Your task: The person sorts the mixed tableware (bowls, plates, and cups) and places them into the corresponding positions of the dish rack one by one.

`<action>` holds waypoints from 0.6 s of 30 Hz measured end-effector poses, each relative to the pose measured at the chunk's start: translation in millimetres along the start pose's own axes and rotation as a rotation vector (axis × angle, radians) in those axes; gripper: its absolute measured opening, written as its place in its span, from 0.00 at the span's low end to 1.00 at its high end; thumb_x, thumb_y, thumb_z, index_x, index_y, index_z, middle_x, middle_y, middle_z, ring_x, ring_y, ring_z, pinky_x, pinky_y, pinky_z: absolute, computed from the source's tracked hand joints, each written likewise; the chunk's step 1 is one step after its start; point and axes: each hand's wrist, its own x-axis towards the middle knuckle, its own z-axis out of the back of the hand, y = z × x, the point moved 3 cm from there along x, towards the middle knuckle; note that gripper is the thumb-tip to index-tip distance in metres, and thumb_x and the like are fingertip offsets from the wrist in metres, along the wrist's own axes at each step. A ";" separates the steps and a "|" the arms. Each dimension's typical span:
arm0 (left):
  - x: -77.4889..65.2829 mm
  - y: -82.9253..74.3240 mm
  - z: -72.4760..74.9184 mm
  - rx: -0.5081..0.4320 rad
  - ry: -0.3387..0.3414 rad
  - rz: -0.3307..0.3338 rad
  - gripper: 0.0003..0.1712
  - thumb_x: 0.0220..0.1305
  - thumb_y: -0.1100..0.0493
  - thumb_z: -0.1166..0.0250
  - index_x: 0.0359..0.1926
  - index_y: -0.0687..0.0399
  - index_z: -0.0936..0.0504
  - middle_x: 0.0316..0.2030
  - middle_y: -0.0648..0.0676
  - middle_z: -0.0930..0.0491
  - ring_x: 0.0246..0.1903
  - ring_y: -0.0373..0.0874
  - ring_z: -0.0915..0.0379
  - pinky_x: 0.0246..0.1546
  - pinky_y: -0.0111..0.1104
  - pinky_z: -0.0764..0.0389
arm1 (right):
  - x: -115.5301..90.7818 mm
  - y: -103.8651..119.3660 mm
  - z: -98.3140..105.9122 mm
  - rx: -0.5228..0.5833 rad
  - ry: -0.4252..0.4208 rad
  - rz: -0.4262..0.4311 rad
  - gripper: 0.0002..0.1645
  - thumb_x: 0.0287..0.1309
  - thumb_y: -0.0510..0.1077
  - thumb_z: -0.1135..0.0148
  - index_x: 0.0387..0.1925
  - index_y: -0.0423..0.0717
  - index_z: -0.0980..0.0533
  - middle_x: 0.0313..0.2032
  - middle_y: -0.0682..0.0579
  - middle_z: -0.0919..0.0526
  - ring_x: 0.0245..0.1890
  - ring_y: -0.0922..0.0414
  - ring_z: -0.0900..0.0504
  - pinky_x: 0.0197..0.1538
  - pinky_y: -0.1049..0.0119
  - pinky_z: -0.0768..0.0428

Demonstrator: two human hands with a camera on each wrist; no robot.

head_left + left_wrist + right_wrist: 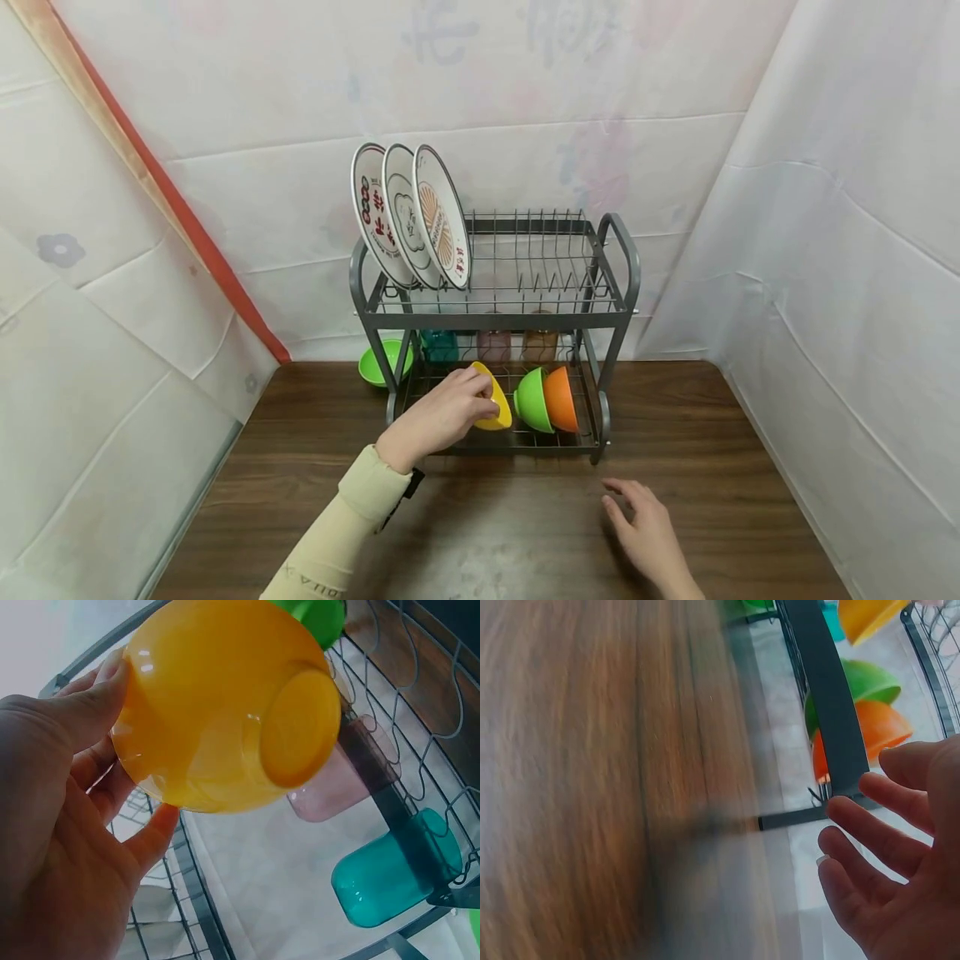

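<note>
My left hand (446, 412) grips a yellow bowl (217, 712) by its rim, with the bowl tilted on its side at the lower shelf of a dark dish rack (495, 321). To its right on that shelf, a green bowl (533, 402) and an orange bowl (562, 400) stand on edge, nested side by side. My right hand (647, 529) is held over the table in front of the rack's right corner, fingers loosely bent and holding nothing. In the right wrist view its fingertips (844, 810) overlap the rack's corner.
Several plates, one a white plate (442, 217), lean upright at the upper shelf's left. Behind the bowls are a teal cup (397, 870), a pink cup (337, 780) and a brown cup (540, 343). Another green bowl (375, 367) sits on the wooden table (300, 450) beside the rack's left side.
</note>
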 end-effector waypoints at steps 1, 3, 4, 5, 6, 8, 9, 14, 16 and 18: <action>1.5 0.7 -1.5 0.011 0.007 -0.003 0.11 0.61 0.68 0.30 0.34 0.44 0.14 0.33 0.47 0.34 0.38 0.46 0.39 0.49 0.38 0.32 | -0.4 1.5 -1.9 0.004 0.004 0.001 0.13 0.60 0.37 0.31 0.47 0.46 0.17 0.44 0.56 0.15 0.43 0.55 0.19 0.43 0.53 0.20; 4.2 2.0 -4.3 0.028 0.012 -0.007 0.12 0.61 0.69 0.31 0.33 0.44 0.14 0.32 0.47 0.35 0.38 0.46 0.39 0.49 0.39 0.33 | -1.8 4.1 -6.6 0.015 0.019 0.001 0.13 0.59 0.37 0.31 0.47 0.46 0.17 0.44 0.58 0.15 0.44 0.56 0.19 0.44 0.53 0.20; 5.3 2.6 -5.8 0.033 0.012 -0.010 0.12 0.61 0.70 0.31 0.32 0.44 0.14 0.32 0.47 0.36 0.37 0.46 0.39 0.49 0.39 0.33 | -2.6 5.6 -9.2 0.019 0.029 0.002 0.13 0.59 0.37 0.30 0.47 0.47 0.17 0.44 0.59 0.15 0.44 0.57 0.19 0.45 0.53 0.20; 6.4 3.0 -7.2 0.036 0.010 -0.013 0.13 0.61 0.70 0.32 0.32 0.44 0.14 0.31 0.47 0.36 0.37 0.46 0.39 0.48 0.39 0.34 | -3.4 7.2 -11.9 0.026 0.040 0.002 0.13 0.59 0.37 0.30 0.46 0.47 0.17 0.44 0.60 0.16 0.44 0.57 0.20 0.45 0.53 0.20; 7.6 3.5 -8.6 0.039 0.010 -0.016 0.13 0.61 0.70 0.32 0.31 0.44 0.14 0.31 0.47 0.36 0.37 0.46 0.40 0.48 0.38 0.34 | -4.3 8.8 -14.5 0.035 0.052 0.000 0.13 0.59 0.38 0.30 0.46 0.47 0.17 0.44 0.61 0.16 0.45 0.58 0.20 0.46 0.53 0.20; 9.7 4.2 -11.5 0.045 0.011 -0.020 0.13 0.61 0.70 0.32 0.31 0.44 0.14 0.31 0.47 0.36 0.38 0.46 0.39 0.48 0.38 0.34 | -6.2 12.0 -19.8 0.050 0.084 -0.006 0.12 0.60 0.38 0.30 0.46 0.49 0.17 0.43 0.63 0.16 0.45 0.58 0.20 0.47 0.53 0.20; 10.8 4.2 -13.0 0.050 0.015 -0.023 0.14 0.61 0.70 0.32 0.31 0.43 0.14 0.31 0.47 0.36 0.38 0.46 0.39 0.48 0.38 0.34 | -6.9 13.9 -22.0 0.061 0.100 -0.010 0.12 0.60 0.39 0.30 0.46 0.49 0.17 0.44 0.63 0.17 0.46 0.58 0.20 0.48 0.53 0.20; 16.6 3.2 -20.0 0.077 0.053 -0.031 0.14 0.61 0.68 0.30 0.32 0.40 0.12 0.32 0.47 0.34 0.38 0.45 0.38 0.48 0.38 0.33 | -9.4 24.1 -31.1 0.087 0.177 -0.011 0.11 0.62 0.41 0.32 0.47 0.51 0.17 0.44 0.65 0.18 0.47 0.60 0.21 0.50 0.53 0.21; 20.0 2.6 -22.4 0.092 0.066 -0.037 0.13 0.61 0.67 0.29 0.32 0.40 0.12 0.32 0.46 0.34 0.38 0.44 0.38 0.49 0.38 0.32 | -9.9 27.5 -34.0 0.087 0.199 0.007 0.11 0.63 0.42 0.33 0.47 0.51 0.17 0.44 0.66 0.18 0.47 0.60 0.22 0.50 0.54 0.21; 23.6 2.0 -24.7 0.104 0.080 -0.041 0.12 0.61 0.66 0.29 0.33 0.40 0.12 0.32 0.46 0.34 0.38 0.44 0.37 0.49 0.38 0.32 | -10.5 30.5 -36.8 0.085 0.212 0.033 0.11 0.64 0.42 0.34 0.48 0.51 0.18 0.44 0.65 0.18 0.47 0.60 0.22 0.50 0.54 0.21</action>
